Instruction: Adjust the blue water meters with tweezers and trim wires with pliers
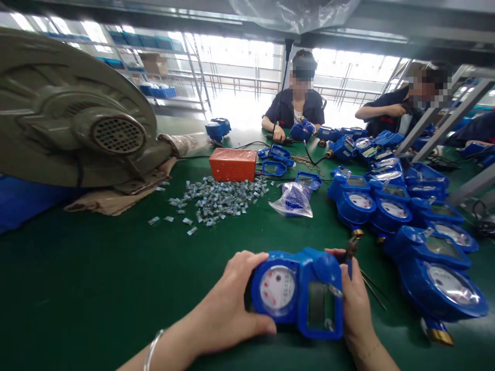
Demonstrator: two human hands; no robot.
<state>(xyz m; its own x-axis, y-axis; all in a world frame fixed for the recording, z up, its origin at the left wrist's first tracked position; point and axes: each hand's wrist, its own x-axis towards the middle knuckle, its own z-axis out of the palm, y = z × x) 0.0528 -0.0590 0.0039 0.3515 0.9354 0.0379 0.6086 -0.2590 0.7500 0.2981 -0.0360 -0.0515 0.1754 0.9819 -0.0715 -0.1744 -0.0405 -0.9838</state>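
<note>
A blue water meter [276,289] with a round dial and a rectangular display lies sideways between my hands, low in the head view. My left hand [228,304] grips its dial end, thumb below and fingers above. Around the display end closes my right hand [356,304]. Pliers [351,248] with a blue handle stick up from between the thumb and fingers of that hand, jaws pointing up; the lower handle is hidden. Two thin dark rods or wires [374,289] extend to the right behind the hand.
Several blue meters [444,278] crowd the right side. Small tags [216,201] lie piled before an orange box [232,165], beside a plastic bag [293,200] of blue parts. A large blower [77,118] stands left. Two people [296,111] sit across the green table [116,288].
</note>
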